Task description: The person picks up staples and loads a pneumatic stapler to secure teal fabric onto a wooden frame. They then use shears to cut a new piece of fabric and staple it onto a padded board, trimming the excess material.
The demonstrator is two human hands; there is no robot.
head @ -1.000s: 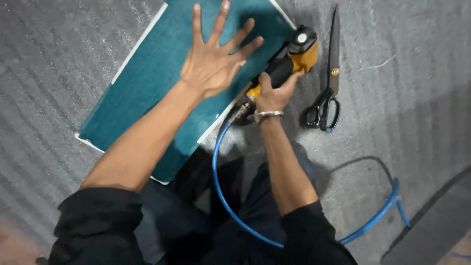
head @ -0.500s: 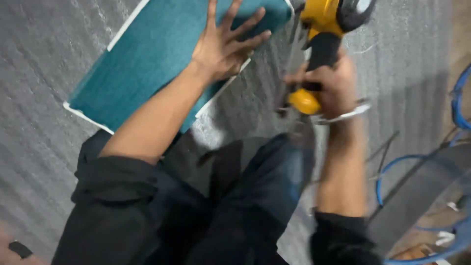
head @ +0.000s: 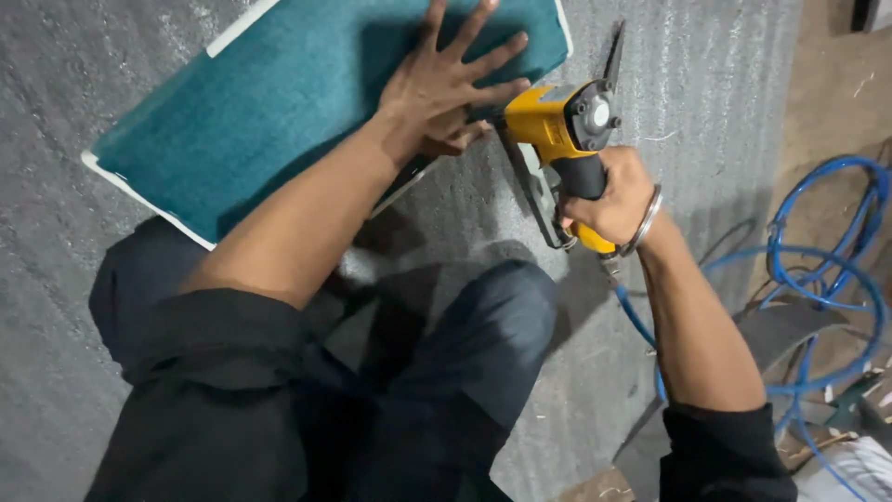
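Observation:
A teal fabric-covered panel (head: 279,102) with a white edge lies on grey felt. My left hand (head: 446,88) presses flat on it near its right edge, fingers spread. My right hand (head: 609,200) grips the black handle of a yellow pneumatic staple gun (head: 562,125). The gun's nose sits at the panel's near right edge, close to my left thumb. A metal bangle circles my right wrist.
A blue air hose (head: 818,270) runs from the gun's base and coils at the right over a brown floor. Scissors (head: 613,56) lie partly hidden behind the gun. Grey felt (head: 706,112) covers the work surface. My dark-trousered knees (head: 465,372) are below.
The gun has come down from the raised position to the panel's right edge beside my left hand. The view has shifted, showing more of the hose coil at the right.

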